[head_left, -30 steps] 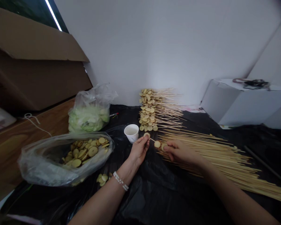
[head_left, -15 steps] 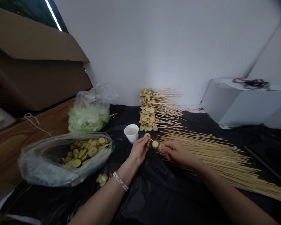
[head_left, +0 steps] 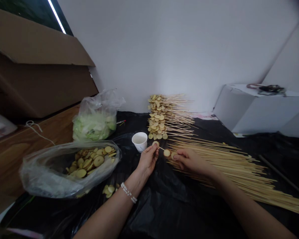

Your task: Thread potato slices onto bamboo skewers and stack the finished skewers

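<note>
A thin bamboo skewer is held nearly level in the air over a black plastic sheet, with round potato slices on it. The left hand grips the end nearest the wall, its fingers pinched narrowly around a slice there. The right hand pinches another slice at the opposite end. This looks like the threading step, partway through one skewer; the next move seems to call for sliding that slice along while the left hand steadies the stick. Both forearms reach in from below, wrists angled inward. A white paper cup stands just beyond the left hand, a plastic bag of slices lies further left, and loose skewers fan out rightward.
</note>
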A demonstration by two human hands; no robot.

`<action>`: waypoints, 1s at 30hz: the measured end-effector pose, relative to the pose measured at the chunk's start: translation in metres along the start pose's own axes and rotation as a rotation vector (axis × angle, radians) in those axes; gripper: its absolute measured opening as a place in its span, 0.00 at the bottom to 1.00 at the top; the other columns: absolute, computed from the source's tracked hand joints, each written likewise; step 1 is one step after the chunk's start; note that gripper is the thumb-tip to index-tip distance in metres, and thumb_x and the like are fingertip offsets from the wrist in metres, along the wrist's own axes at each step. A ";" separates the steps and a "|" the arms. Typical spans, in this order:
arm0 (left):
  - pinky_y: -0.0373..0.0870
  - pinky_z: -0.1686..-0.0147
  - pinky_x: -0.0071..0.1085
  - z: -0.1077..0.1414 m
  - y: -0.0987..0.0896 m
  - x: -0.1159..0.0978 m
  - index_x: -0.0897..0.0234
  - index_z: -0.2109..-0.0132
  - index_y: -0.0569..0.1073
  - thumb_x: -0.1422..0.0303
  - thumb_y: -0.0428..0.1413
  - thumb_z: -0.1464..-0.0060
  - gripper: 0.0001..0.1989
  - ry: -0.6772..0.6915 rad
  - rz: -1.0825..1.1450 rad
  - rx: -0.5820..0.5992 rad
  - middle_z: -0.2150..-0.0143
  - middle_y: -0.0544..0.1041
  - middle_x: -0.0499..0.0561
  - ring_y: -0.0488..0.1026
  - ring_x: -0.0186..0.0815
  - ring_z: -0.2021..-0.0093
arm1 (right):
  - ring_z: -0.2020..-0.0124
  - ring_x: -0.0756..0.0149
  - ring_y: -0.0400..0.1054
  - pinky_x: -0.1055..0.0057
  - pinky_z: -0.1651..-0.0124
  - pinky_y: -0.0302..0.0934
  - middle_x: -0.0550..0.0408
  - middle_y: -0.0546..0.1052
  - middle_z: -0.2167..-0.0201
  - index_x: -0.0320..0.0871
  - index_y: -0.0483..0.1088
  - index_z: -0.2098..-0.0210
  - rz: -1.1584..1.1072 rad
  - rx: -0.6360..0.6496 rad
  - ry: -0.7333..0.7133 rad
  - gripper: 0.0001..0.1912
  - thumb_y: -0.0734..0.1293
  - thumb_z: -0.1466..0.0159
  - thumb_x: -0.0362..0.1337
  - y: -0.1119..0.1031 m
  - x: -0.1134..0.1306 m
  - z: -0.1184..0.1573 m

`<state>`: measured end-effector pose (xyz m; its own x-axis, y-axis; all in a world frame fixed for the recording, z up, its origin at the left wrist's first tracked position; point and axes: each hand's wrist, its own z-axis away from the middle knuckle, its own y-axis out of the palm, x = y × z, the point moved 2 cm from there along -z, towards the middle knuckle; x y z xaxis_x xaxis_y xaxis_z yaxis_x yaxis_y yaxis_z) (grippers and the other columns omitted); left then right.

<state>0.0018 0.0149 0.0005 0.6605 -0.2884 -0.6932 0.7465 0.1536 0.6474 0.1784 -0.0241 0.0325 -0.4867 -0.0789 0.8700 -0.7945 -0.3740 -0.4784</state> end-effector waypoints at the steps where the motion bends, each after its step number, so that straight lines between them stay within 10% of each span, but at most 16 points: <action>1: 0.67 0.76 0.15 0.000 0.000 0.000 0.70 0.71 0.75 0.77 0.64 0.56 0.04 0.002 0.005 -0.006 0.74 0.75 0.47 0.68 0.21 0.78 | 0.83 0.73 0.56 0.74 0.77 0.50 0.61 0.65 0.86 0.44 0.61 0.80 -0.003 -0.001 0.004 0.19 0.58 0.37 0.46 0.000 0.000 0.000; 30: 0.64 0.77 0.15 -0.001 -0.001 0.000 0.71 0.72 0.76 0.72 0.68 0.64 0.10 0.040 -0.092 0.000 0.76 0.74 0.47 0.67 0.20 0.79 | 0.83 0.74 0.56 0.75 0.77 0.51 0.60 0.65 0.86 0.43 0.62 0.81 0.082 -0.010 -0.023 0.20 0.57 0.36 0.44 -0.001 -0.004 0.000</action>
<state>0.0008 0.0159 -0.0007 0.5919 -0.2632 -0.7619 0.8042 0.1285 0.5803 0.1811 -0.0231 0.0298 -0.5419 -0.1298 0.8304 -0.7562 -0.3558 -0.5491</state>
